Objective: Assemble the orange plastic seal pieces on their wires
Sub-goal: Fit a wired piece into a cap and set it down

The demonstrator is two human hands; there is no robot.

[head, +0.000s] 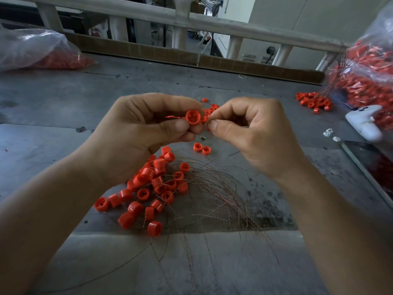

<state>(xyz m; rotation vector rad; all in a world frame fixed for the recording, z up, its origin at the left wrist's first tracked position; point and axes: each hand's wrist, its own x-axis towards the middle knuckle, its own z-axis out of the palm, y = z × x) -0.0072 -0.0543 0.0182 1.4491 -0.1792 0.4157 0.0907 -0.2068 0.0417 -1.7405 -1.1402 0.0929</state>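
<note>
Holding one orange seal piece [193, 117] pinched between thumb and forefinger of our left hand [136, 128] above the counter [63, 99], ribbed open face toward us; our right hand [251, 133] sits just beside it on the right, fingers [219, 126] pressed together on what we take for a wire end, too fine to confirm; we judge the wire must enter from that side. Containers: left bag [32, 50], clear plastic, orange pieces inside; right bag [365, 67], clear plastic, orange pieces with wires trailing out; loose heap of wired pieces [153, 188] on the counter below our hands.

Grey table [63, 99], orange seals [148, 188], wires [223, 188]
</note>
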